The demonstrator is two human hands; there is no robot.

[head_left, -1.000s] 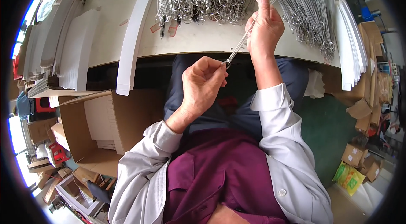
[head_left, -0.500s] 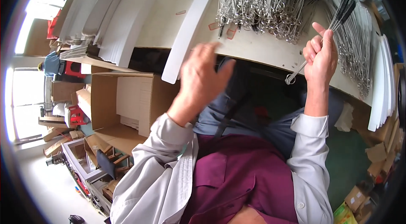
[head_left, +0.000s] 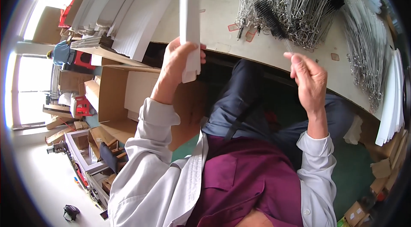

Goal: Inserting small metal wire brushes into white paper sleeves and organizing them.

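Note:
My left hand (head_left: pixel 171 64) is closed around the lower part of a long, narrow white box (head_left: pixel 190 17), held upright over the table's front edge. Flaps show at the box's lower end. In my right hand (head_left: pixel 310 83), fingers pinch the wire stems of a few thin brushes with black bristles (head_left: pixel 269 17); their exact number is hard to make out. The bristles point up and left, over a big pile of wire-handled brushes (head_left: pixel 287 8) with ring ends. Farther right lies another bundle of such brushes (head_left: pixel 361 51).
Stacks of flat white boxes (head_left: pixel 141 25) lie at the table's left. More narrow white boxes (head_left: pixel 393 98) are at the right edge. An open cardboard carton (head_left: pixel 113 98) stands below the left side. Small red-edged clear pieces (head_left: pixel 250 34) lie before the pile.
My left hand has picked up the white box that was lying at the table edge, and it now stands more upright. My right hand has swung the brushes leftward and lower.

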